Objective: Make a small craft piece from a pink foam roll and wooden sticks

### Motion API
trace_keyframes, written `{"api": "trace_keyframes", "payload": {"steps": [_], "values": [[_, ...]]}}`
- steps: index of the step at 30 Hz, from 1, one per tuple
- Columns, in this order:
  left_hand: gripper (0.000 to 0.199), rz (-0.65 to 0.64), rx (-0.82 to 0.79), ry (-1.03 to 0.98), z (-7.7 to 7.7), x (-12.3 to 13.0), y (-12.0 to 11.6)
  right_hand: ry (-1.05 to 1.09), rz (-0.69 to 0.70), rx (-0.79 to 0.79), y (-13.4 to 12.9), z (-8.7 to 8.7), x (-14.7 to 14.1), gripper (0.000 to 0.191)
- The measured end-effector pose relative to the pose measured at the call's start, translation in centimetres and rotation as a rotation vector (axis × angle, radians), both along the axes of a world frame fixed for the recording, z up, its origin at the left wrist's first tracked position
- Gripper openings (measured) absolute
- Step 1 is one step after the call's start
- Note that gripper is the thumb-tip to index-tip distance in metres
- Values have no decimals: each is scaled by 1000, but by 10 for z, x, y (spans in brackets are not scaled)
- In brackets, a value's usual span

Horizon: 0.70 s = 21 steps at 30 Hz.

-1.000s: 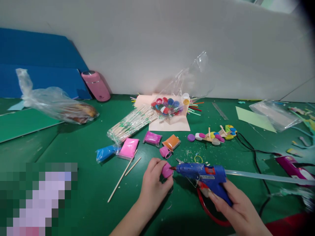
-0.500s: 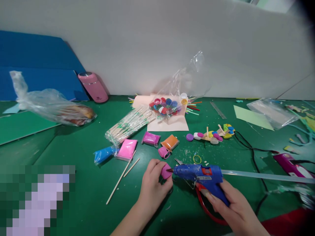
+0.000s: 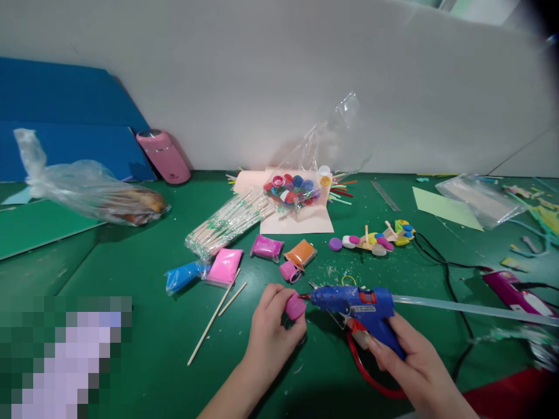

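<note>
While the small, round, pink, seemingly plastic cap (image 3: pixel 296 307) is pinched by the left hand (image 3: pixel 274 329), the blue plastic pistol-shaped glue gun (image 3: pixel 345 299) is gripped by the right hand (image 3: pixel 413 356), its long axis set crosswise, nozzle (image 3: pixel 305 297) directed left at the cap's edge, contact unconfirmed, its pale label (image 3: pixel 363 309) unreadable.

Glue gun (image 3: pixel 338 299) right of cap (image 3: pixel 296 306), sticks (image 3: pixel 213 318) left

**One view, worn on the head**

From the wearer's head we look forward and down across the green table (image 3: pixel 144 267) to the pale wall (image 3: pixel 218 87) behind. The left hand (image 3: pixel 276 326) and right hand (image 3: pixel 413 361) show low in view, nearer us than the wall.
</note>
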<state>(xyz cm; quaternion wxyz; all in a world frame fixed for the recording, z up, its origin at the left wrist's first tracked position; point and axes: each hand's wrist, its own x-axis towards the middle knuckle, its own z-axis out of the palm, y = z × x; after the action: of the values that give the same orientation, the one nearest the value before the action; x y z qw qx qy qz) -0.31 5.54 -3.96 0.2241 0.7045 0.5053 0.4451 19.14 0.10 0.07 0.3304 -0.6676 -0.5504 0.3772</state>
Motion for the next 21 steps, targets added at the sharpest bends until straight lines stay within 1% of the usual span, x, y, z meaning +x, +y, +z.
{"api": "trace_keyframes", "payload": {"steps": [8, 11, 15, 21], "values": [[23, -2, -31, 3, 2, -1, 0, 12, 65, -25, -1, -3, -1, 32], [21, -1, -27, 11, 1, -1, 0, 24, 53, -56, -1, -1, 3, 31], [19, 5, -22, 13, 0, 0, 0, 51, 8, -42, -1, 1, 3, 31], [23, -4, -5, 5, 0, 0, 0, 61, 36, -61, -3, 0, 0, 29]]}}
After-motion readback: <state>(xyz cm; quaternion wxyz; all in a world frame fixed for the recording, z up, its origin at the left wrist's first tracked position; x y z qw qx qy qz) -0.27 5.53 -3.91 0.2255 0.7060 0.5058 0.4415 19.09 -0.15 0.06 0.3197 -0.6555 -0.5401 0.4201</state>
